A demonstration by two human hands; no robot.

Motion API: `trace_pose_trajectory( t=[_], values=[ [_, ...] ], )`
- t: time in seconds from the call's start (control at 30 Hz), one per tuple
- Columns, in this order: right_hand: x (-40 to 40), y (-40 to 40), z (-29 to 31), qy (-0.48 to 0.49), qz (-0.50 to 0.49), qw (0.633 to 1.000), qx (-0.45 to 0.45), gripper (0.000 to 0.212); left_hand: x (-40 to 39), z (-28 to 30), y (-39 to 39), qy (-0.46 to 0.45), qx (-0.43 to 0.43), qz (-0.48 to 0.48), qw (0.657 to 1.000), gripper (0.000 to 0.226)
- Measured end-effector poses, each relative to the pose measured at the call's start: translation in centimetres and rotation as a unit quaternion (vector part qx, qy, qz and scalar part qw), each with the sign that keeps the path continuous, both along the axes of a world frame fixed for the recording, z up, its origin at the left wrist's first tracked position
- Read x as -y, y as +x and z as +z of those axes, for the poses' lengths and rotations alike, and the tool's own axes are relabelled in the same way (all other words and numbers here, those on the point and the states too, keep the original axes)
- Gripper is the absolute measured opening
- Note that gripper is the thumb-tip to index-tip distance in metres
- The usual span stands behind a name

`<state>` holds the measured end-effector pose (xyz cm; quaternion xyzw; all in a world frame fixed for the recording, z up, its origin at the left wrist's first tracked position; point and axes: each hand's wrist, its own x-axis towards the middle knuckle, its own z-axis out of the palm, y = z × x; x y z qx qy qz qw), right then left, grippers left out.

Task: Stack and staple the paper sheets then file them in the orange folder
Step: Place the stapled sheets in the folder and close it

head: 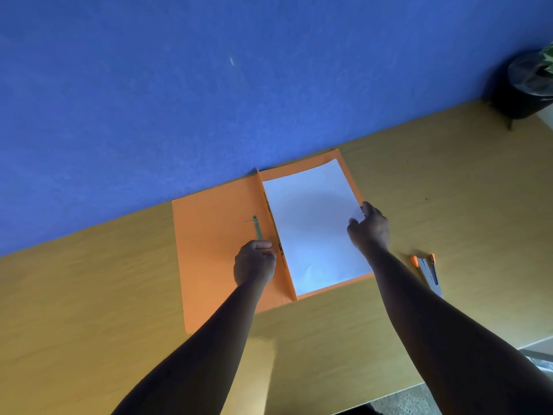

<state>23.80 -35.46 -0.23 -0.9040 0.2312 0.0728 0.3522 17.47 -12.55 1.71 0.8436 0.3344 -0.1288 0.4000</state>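
Left hand [254, 262]: fingers curled on the green fastener strip [257, 227], on the folder's left flap. Right hand [369, 227]: pinching the right edge of the paper sheets [311, 226]. Sheets lie between both hands, on the right flap of the open orange folder [209, 250], on the desk [89, 310]. Stapler [429, 272]: just right of the right forearm. Blue wall [179, 85] beyond.

The right forearm hid part of the stapler [430, 272]; beyond it, the frame edge cut the dark pot [522, 85].
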Motion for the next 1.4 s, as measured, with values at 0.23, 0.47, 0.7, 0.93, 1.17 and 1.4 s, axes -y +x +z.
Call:
trace_pose_trajectory(
  t=[0.23, 0.47, 0.7, 0.93, 1.17, 1.4],
  values=[
    [-2.4, -0.8, 0.8, -0.042, 0.0, 0.995, 0.087, 0.038, -3.1, -0.7, -1.9, 0.014, -0.009, 0.073, 0.997, 0.018],
    [-7.3, -2.7, 1.1, 0.061, 0.081, 0.995, 0.021, 0.019, -7.3, -2.0, -4.7, 0.057, -0.016, 0.155, 0.986, 0.033],
    [-10.8, -5.5, 0.5, 0.107, 0.128, 0.983, -0.075, 0.032, -10.6, -2.5, -6.9, 0.108, -0.065, 0.23, 0.965, 0.055],
    [-12.3, -6.4, 0.7, 0.074, 0.139, 0.984, -0.08, 0.022, -12.7, -3.0, -8.1, 0.045, -0.033, 0.278, 0.959, 0.064],
    [-12.3, -6.6, 0.9, 0.028, 0.146, 0.986, -0.071, 0.028, -15.2, -2.4, -8.3, -0.038, -0.058, 0.301, 0.951, 0.064],
    [-11.8, -6.8, 0.9, 0.019, 0.15, 0.985, -0.087, 0.03, -16.2, -0.1, -10.3, -0.358, 0.015, 0.257, 0.898, 0.036]
  ],
)
